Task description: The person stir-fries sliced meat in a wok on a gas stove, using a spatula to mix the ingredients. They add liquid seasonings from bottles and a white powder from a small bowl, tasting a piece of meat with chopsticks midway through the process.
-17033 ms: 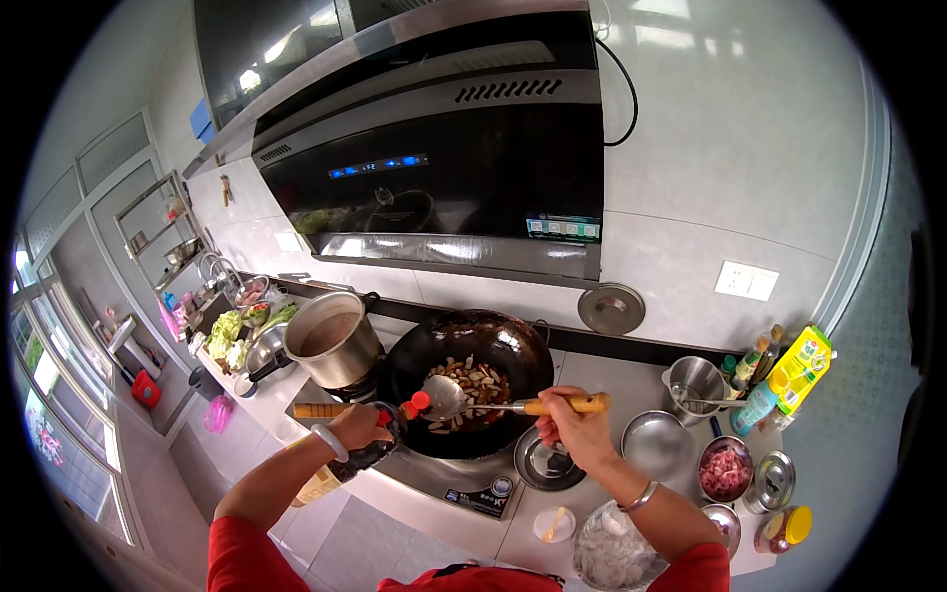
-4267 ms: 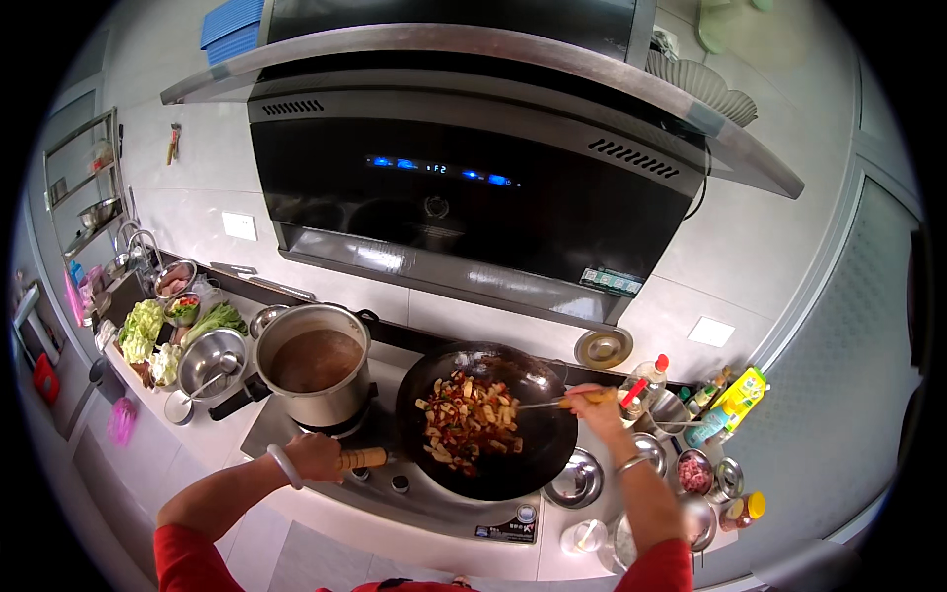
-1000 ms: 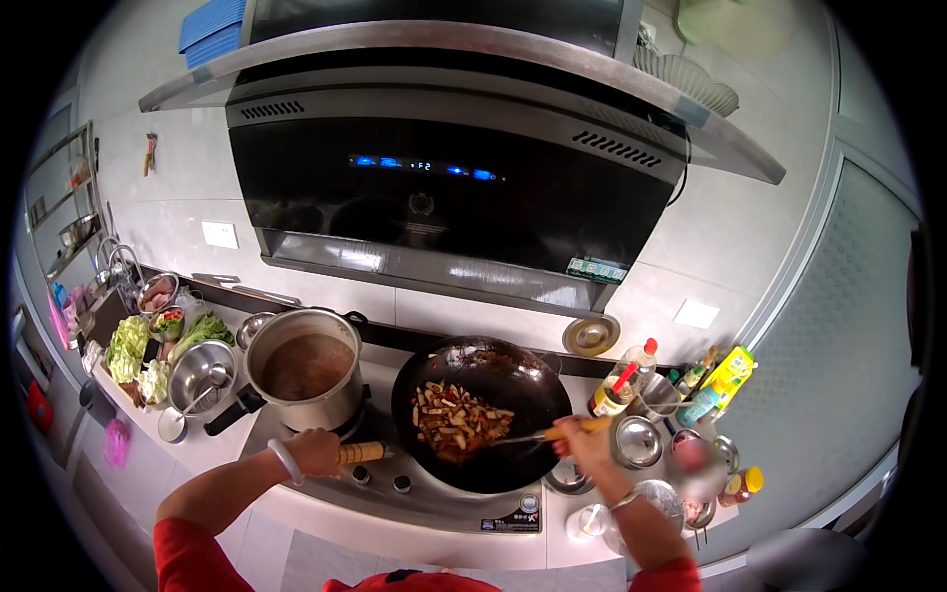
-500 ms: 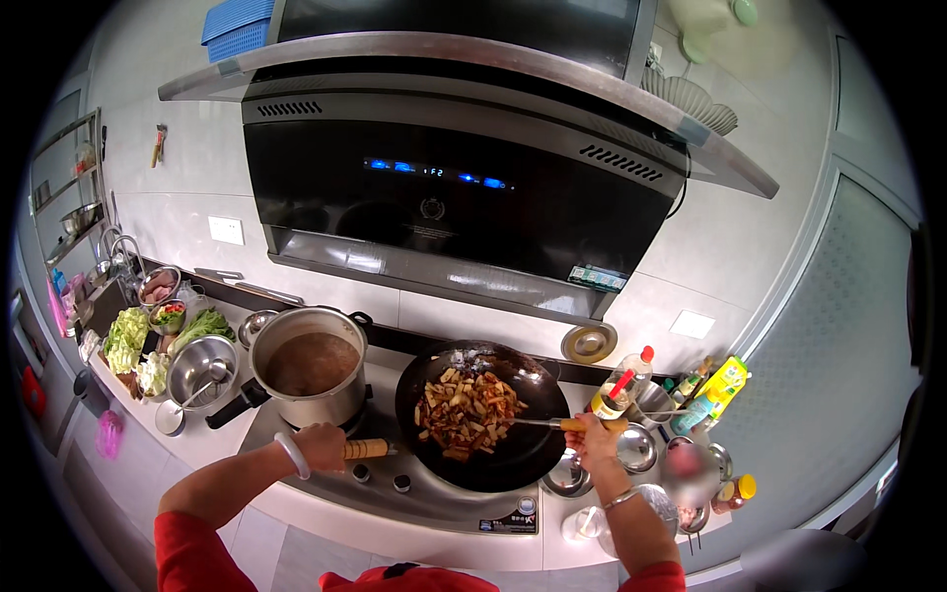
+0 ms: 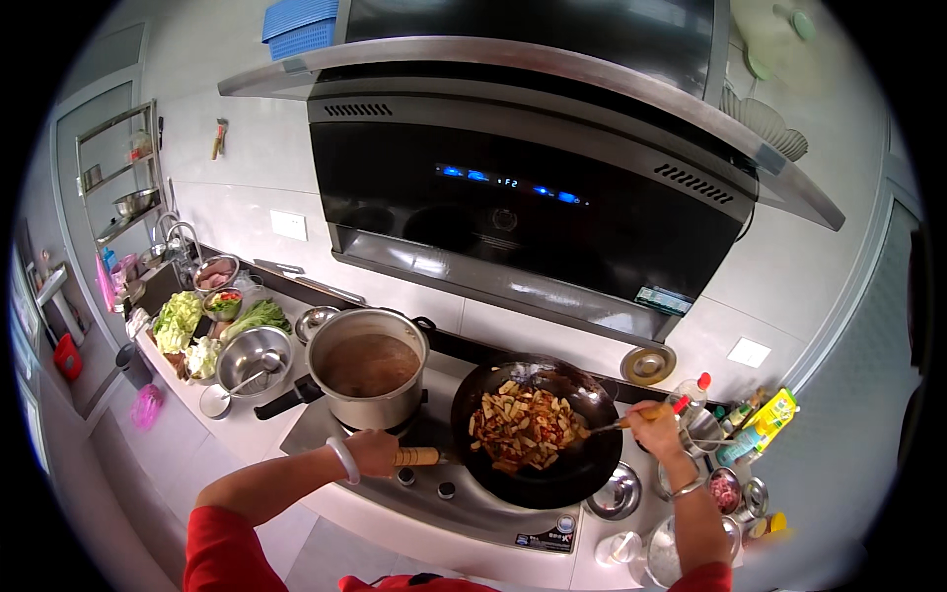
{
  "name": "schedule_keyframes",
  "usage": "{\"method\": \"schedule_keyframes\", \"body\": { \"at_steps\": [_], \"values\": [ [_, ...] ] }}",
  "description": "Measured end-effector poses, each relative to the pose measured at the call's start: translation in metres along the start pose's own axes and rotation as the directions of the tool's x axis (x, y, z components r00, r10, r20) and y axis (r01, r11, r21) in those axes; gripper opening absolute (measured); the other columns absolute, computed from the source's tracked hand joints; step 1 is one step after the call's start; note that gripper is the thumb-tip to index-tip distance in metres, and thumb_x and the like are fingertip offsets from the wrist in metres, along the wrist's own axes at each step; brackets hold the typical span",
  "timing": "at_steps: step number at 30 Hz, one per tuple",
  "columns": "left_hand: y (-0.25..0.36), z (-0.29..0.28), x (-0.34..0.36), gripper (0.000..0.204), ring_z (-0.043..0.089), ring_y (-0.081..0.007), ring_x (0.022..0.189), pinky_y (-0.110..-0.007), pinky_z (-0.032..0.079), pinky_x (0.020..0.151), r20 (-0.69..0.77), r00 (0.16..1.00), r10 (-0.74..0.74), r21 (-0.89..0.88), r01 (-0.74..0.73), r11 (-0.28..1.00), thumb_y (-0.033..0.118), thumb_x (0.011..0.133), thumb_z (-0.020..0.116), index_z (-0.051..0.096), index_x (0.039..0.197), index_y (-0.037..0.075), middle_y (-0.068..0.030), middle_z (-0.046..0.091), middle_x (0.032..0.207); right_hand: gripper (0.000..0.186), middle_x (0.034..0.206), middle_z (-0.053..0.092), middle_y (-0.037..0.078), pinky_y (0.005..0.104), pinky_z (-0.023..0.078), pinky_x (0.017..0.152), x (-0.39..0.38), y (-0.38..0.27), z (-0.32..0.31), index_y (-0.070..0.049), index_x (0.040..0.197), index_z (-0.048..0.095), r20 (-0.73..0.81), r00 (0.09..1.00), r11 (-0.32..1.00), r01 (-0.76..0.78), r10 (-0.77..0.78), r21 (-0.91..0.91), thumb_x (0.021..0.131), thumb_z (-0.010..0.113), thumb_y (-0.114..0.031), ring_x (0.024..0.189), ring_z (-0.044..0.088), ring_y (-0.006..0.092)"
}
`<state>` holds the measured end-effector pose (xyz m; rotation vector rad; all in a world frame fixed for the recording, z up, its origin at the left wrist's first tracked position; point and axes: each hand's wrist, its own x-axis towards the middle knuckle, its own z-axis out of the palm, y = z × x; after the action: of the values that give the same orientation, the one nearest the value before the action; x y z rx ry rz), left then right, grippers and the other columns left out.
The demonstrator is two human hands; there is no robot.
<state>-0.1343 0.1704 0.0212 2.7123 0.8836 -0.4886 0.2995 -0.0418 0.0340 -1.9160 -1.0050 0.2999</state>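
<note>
My left hand [image 5: 373, 453], a pale bangle at its wrist, is closed round the wooden handle [image 5: 417, 456] of a dark wok [image 5: 582, 485] on the stove. Brown sliced pieces with red bits [image 5: 523, 424] lie in the wok. From the right, my right hand [image 5: 654, 428] grips the wooden-handled spatula [image 5: 604, 427]. Its metal end reaches the food's right edge; the blade's full shape is hard to make out. Left of the wok stands a large metal pot [image 5: 380, 409] with brownish liquid in it and a black handle.
Left on the counter are a metal bowl [image 5: 233, 361] with a ladle, cabbage [image 5: 179, 321] and leafy greens [image 5: 258, 317]. Bottles [image 5: 696, 388], a bowl of raw meat [image 5: 725, 488] and several metal bowls crowd the right. A range hood [image 5: 503, 227] overhangs the stove.
The whole view has swung left, so things sit further right. The spatula's end has gone from mid-wok to the food's right edge. Both hands keep their grips.
</note>
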Motion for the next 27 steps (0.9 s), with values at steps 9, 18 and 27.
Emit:
{"method": "schedule_keyframes", "body": {
  "at_steps": [9, 18, 27],
  "values": [
    [0.0, 0.0, -0.002, 0.035, 0.066, -0.0343, 0.079, -0.042, 0.051, 0.076, 0.066, 0.996, -0.062, 0.009, 0.061, 0.998, 0.031, 0.07, 0.07, 0.067, 0.088, 0.001, -0.0178, 0.067, 0.08, 0.012, 0.079, 0.069, 0.007, 0.0254, 0.051, 0.07, -0.014, -0.064, 0.033, -0.003, 0.086, 0.068, 0.236, 0.851, 0.882, 0.465, -0.469, 0.078, 0.077, 0.069, -0.011, 0.073, 0.064, 0.0117],
    [0.004, -0.004, 0.0, 0.036, 0.066, -0.0343, 0.078, -0.042, 0.051, 0.076, 0.058, 0.997, -0.042, -0.026, 0.044, 0.999, 0.031, 0.071, 0.069, 0.067, 0.088, 0.0, -0.0197, 0.067, 0.078, 0.015, 0.059, 0.061, 0.008, 0.0248, 0.043, 0.037, -0.026, -0.061, -0.045, -0.001, 0.068, 0.062, 0.035, 0.951, 0.95, -0.309, 0.307, 0.052, 0.073, 0.063, -0.016, 0.043, 0.055, 0.0121],
    [0.004, -0.008, 0.002, 0.034, 0.066, -0.0303, 0.067, -0.04, 0.052, 0.07, 0.114, 0.99, -0.08, -0.023, 0.083, 0.996, 0.032, 0.071, 0.07, 0.066, 0.084, 0.001, -0.0146, 0.065, 0.065, 0.02, 0.072, 0.063, 0.012, 0.0274, 0.052, 0.043, -0.071, 0.016, 0.1, -0.001, 0.092, 0.06, -0.028, 0.891, 0.581, -0.271, 0.452, 0.768, 0.084, 0.063, -0.019, 0.048, 0.058, 0.0159]
  ]
}}
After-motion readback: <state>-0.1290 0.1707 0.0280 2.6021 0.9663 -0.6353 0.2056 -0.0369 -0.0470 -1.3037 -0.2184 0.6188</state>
